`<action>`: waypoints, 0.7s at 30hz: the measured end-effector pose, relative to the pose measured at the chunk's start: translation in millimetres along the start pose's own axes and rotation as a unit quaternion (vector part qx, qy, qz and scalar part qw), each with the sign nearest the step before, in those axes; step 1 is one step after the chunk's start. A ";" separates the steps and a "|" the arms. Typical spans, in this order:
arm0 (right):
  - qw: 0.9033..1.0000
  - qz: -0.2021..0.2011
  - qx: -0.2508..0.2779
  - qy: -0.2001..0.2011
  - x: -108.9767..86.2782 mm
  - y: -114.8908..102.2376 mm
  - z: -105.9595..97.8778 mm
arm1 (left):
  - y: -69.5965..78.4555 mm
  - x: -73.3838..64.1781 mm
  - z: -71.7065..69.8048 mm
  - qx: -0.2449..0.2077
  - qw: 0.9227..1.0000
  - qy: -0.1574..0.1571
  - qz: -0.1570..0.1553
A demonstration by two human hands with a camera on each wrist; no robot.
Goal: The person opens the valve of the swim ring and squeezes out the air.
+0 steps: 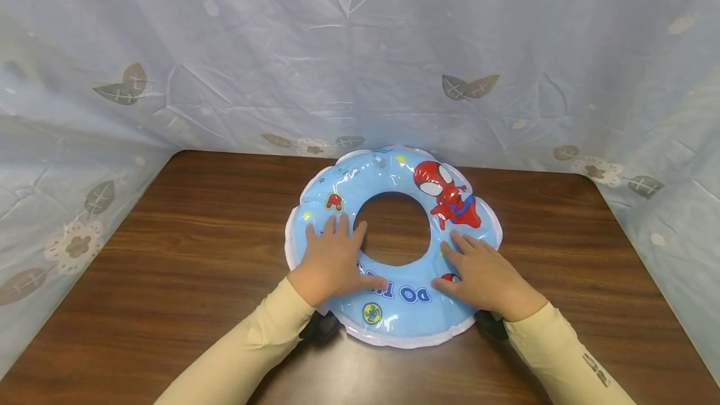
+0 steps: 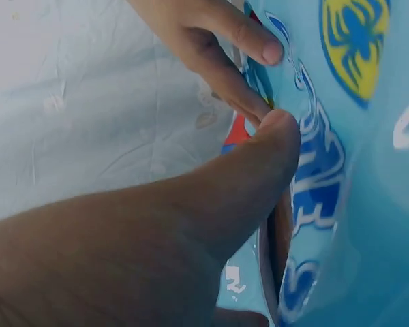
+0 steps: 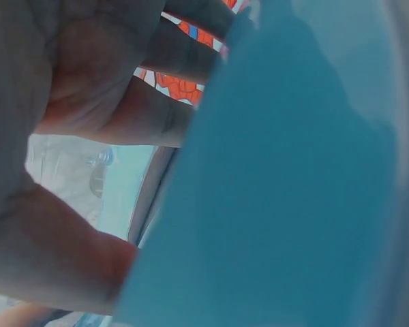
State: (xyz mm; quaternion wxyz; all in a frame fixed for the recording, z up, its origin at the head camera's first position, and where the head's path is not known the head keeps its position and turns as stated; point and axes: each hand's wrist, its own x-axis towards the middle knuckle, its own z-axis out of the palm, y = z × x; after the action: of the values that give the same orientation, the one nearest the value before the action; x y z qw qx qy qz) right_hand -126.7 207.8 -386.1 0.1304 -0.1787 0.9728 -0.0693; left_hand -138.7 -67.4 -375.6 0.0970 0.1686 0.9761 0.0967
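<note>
A pale-blue swim ring (image 1: 388, 177) lies flat on the table (image 1: 225, 255), a red cartoon figure (image 1: 450, 195) printed on its far right part. I see the person's left hand (image 1: 334, 261) resting on the ring's near left side and the right hand (image 1: 486, 277) on its near right, each grip relaxed, the fingers spread over the surface. Behind the ring hangs a flowered cloth (image 1: 349, 49).
</note>
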 end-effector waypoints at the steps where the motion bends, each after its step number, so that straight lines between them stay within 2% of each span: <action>1: 1.000 0.000 -0.001 0.001 0.2 -0.1 0.1 | 0.9 -1.1 -0.2 -0.003 1.000 0.002 -0.009; 5: 1.000 0.002 -0.001 -0.001 0.3 -0.7 0.6 | 2.9 -3.6 1.5 -0.012 0.999 -0.005 -0.032; 21: 1.000 0.006 -0.003 0.000 0.0 -3.7 -0.6 | -1.5 3.5 10.6 -0.017 0.998 -0.050 -0.041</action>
State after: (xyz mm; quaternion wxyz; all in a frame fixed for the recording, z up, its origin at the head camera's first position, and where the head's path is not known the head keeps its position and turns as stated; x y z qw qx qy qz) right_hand -125.7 204.5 -384.9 0.1302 -0.1728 0.9741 -0.0657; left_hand -140.1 -65.9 -386.8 0.1524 0.1316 0.9743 0.1005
